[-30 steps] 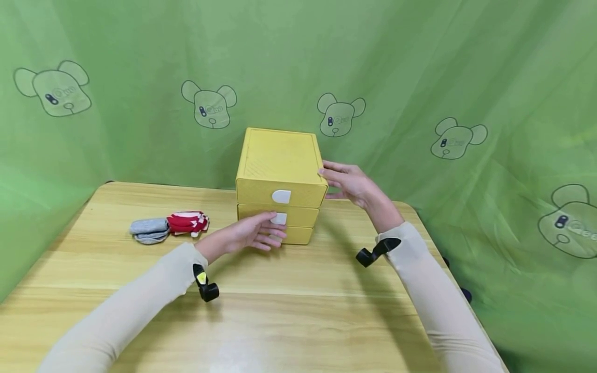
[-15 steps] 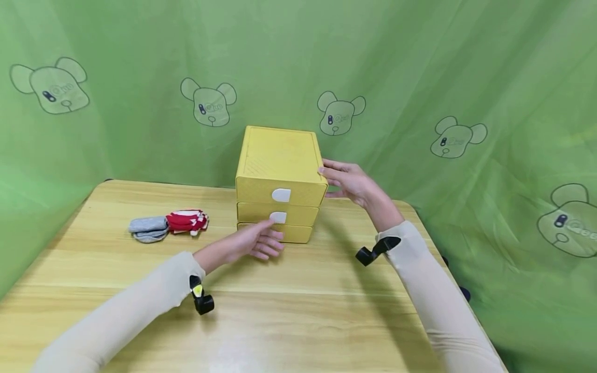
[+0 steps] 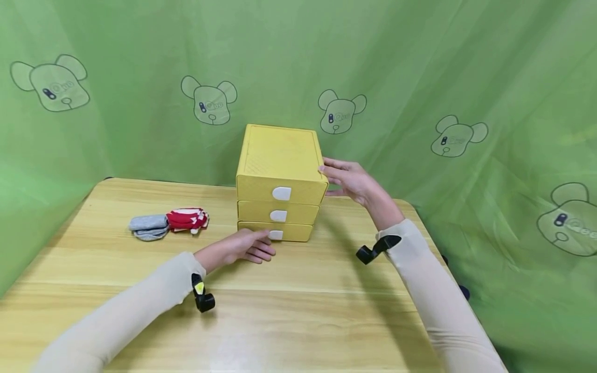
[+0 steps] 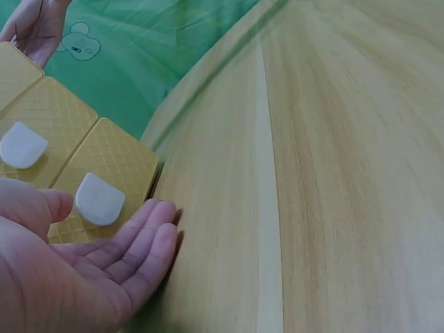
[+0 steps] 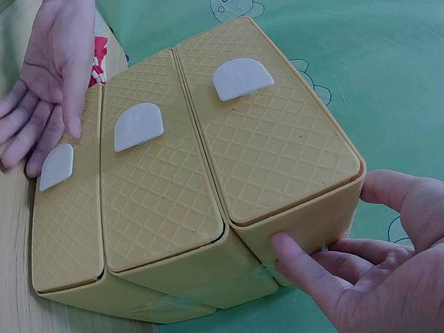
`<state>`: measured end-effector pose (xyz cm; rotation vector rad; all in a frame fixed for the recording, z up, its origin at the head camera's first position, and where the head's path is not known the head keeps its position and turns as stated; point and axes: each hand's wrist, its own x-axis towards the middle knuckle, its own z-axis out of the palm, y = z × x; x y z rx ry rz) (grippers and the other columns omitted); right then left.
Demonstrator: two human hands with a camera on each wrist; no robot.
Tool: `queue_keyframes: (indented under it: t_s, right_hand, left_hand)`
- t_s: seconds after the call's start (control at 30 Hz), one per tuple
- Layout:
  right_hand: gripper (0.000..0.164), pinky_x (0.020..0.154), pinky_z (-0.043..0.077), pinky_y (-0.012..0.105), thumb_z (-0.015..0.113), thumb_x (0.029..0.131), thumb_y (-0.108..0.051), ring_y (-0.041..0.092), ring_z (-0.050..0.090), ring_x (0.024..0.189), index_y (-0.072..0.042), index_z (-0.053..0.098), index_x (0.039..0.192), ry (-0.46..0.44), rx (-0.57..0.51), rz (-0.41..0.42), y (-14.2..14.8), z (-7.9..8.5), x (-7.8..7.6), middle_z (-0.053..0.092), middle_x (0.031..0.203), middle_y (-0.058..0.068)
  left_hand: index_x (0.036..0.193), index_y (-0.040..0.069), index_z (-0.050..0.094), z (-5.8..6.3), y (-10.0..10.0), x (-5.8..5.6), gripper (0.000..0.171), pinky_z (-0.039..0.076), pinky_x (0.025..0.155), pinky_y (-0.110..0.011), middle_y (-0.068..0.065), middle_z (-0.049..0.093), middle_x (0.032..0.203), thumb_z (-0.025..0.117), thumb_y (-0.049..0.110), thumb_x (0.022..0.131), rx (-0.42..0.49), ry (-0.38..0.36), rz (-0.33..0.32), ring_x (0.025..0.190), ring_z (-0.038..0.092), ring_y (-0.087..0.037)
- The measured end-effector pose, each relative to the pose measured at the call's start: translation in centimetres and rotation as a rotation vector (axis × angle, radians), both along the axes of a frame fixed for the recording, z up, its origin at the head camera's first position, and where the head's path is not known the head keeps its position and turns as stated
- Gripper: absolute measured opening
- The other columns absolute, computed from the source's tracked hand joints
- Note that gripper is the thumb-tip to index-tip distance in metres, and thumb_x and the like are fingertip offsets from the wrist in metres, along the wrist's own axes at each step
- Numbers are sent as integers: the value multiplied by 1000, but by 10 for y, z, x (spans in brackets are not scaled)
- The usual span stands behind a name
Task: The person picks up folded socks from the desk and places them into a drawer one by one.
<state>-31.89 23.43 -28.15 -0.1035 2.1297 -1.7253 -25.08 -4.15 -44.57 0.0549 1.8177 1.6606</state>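
Observation:
A yellow cabinet (image 3: 280,150) of three stacked drawers stands at the back of the table, each front bearing a white tab handle. All the drawers look closed. My left hand (image 3: 242,246) is by the bottom drawer (image 4: 118,152), its fingers stretched out beneath the bottom handle (image 4: 100,200) and its thumb just beside it. Whether they touch cannot be told. Against the cabinet's right side rests my right hand (image 3: 350,181), the thumb near the top edge and the fingers spread on the side wall (image 5: 305,229).
Left of the cabinet lie a folded grey cloth bundle (image 3: 149,228) and a red-and-white one (image 3: 187,220), side by side on the wooden table (image 3: 298,311). Close behind hangs a green curtain (image 3: 280,62) printed with bear heads.
My left hand has come down from the middle drawer's handle to the bottom one, drawing slightly left. The right hand stays on the cabinet's side.

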Motion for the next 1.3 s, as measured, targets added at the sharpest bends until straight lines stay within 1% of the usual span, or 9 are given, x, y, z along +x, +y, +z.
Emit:
queue_keyframes:
  t_s: [0.17,0.33,0.43,0.57,0.67,0.83,1.0,1.2,1.3]
  right_hand:
    - [66,106,52,49,61,103,-26,32,42,147,-14,30,161,-1,9,1,0,1,1,34,165,13]
    - [66,107,52,49,61,103,-26,33,40,149,-14,30,161,3,10,1,0,2,0,33,165,13]
    - [65,107,51,50,60,104,-25,33,41,148,-14,30,161,4,8,-3,0,2,0,35,165,13]
    - [66,108,51,51,60,104,-25,33,41,148,-14,30,161,2,9,-1,-1,3,0,34,165,13]
    - [66,108,50,51,60,104,-26,33,41,148,-15,30,161,-2,17,0,-1,2,0,34,165,13]
    - [66,109,50,52,60,104,-26,32,41,148,-15,29,161,-4,20,4,1,1,0,33,165,13]
    - [67,110,49,52,60,104,-26,32,39,149,-14,28,161,-3,12,10,1,0,-1,31,166,12]
    - [65,108,50,52,59,104,-25,32,42,148,-14,29,161,-4,11,5,1,0,-1,34,165,12]
    - [65,108,51,51,60,104,-25,32,42,147,-14,30,161,-3,9,5,0,0,-1,35,165,13]
  left_hand:
    - [132,-7,57,-5,7,-4,48,63,85,-35,-19,73,120,44,33,110,24,6,29,93,76,-18]
    - [128,-7,61,-9,11,-6,48,63,81,-33,-18,75,116,45,34,109,31,29,46,88,75,-16]
    - [126,-7,62,-10,11,-6,49,63,78,-32,-17,76,113,46,36,109,30,40,60,84,75,-15]
    - [125,-6,64,-12,10,-4,50,63,76,-31,-15,77,108,46,38,109,19,61,59,81,74,-13]
    - [124,-5,65,-12,9,-1,50,63,76,-31,-13,77,106,47,38,108,7,59,51,80,74,-13]
    - [125,-4,66,-11,8,11,48,63,77,-31,-12,77,104,49,38,108,-6,50,22,81,74,-13]
    - [124,-4,67,-10,7,29,48,63,75,-30,-10,77,101,49,37,108,-7,57,-3,80,73,-12]
    - [121,-5,67,-9,8,55,46,62,69,-25,-6,77,93,51,35,107,4,75,11,75,72,-8]
    - [122,-5,67,-9,9,66,41,60,66,-23,-4,77,91,51,30,106,2,83,38,74,71,-7]
